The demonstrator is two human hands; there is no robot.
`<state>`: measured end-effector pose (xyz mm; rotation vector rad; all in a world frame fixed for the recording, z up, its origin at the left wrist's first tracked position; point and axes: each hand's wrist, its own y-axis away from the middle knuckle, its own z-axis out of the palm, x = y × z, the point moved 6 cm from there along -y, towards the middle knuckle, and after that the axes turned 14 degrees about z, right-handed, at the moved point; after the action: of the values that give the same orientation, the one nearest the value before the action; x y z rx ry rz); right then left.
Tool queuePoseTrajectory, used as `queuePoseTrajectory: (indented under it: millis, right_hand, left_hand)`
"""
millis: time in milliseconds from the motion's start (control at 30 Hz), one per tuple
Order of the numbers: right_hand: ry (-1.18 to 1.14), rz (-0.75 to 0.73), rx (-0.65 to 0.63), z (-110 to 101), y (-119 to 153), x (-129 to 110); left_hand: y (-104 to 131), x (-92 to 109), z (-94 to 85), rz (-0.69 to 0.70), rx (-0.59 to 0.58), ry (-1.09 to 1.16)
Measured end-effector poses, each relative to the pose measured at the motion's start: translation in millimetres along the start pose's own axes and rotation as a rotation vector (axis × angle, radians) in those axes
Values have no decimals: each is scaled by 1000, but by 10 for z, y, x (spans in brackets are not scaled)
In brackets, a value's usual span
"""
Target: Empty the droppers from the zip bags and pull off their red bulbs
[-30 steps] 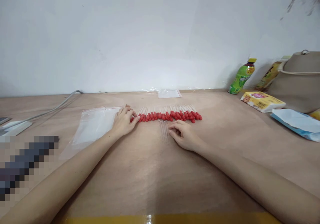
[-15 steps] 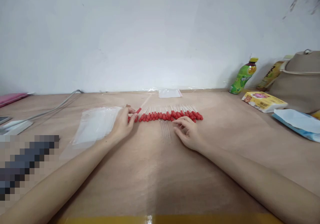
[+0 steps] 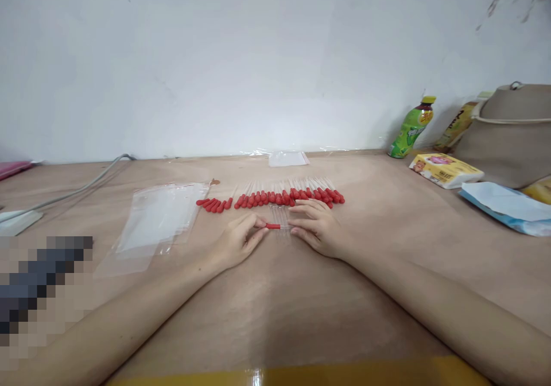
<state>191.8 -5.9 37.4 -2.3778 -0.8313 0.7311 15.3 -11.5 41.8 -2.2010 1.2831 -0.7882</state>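
Note:
Between finger and thumb, my left hand (image 3: 241, 238) pinches a red rubber dropper bulb (image 3: 274, 226). My right hand (image 3: 321, 230) pinches a thin clear dropper tube (image 3: 285, 227), whose end meets the bulb's open end; how far it sits inside, I cannot tell. Beneath them lie several loose clear tubes (image 3: 278, 211). Just beyond my hands runs a row of droppers (image 3: 269, 197), red bulbs toward me and clear stems pointing to the wall. Several loose red bulbs (image 3: 214, 205) lie left of that row.
Clear zip bags (image 3: 157, 219) lie at the left, and a smaller bag (image 3: 288, 159) lies by the wall. A grey cable (image 3: 94, 176) crosses the far left. To the right stand a green bottle (image 3: 411, 128), a tissue pack (image 3: 445, 169), a blue-white packet (image 3: 508, 208) and a beige bag (image 3: 503, 139).
My left hand has come from the loose bulbs toward the middle, bringing one red bulb. My right hand has stayed near its place and now holds a clear tube up to the bulb.

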Motion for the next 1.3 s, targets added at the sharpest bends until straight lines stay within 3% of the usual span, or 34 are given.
queuePoseTrajectory:
  millis: [300,933,1300]
  right_hand:
    - [-58,-63,8,2,1,-112]
    - [-152,-94,-4,89,-1,-136]
    - [-143,-186,-3,67,39,-234]
  left_hand:
    - [-157,157,96,165,-73,-86]
    - [-151,157,140,194,-45,-115]
    - [-125,217,175,261,-170,-220]
